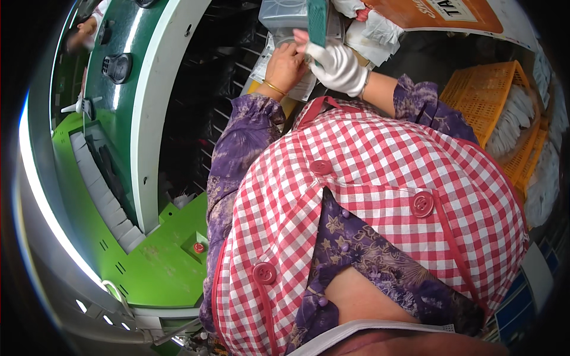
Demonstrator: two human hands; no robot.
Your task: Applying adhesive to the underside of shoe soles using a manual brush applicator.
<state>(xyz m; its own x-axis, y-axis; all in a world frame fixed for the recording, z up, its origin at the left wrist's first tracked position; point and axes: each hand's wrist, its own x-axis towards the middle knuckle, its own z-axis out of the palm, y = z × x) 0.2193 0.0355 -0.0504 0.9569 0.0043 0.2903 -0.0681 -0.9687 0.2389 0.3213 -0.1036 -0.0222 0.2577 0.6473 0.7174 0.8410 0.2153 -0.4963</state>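
My left hand (286,66), bare with a gold bangle at the wrist, has its fingers curled together beside my right hand; whatever they may pinch is hidden. A white glove with bare fingertips covers my right hand (339,68), which is closed around the lower end of a flat green textured strip (317,22). The strip points up, away from me. Just beyond both hands is a clear plastic box (285,15). Printed white paper (304,88) lies beneath them.
A green conveyor belt (122,35) carrying dark shoe-sole-like parts runs along the left, with a red button (199,247) on its green frame. Yellow crates (475,89) holding pale items stand at right. An orange printed board (439,15) and crumpled white wrapping (377,35) lie ahead.
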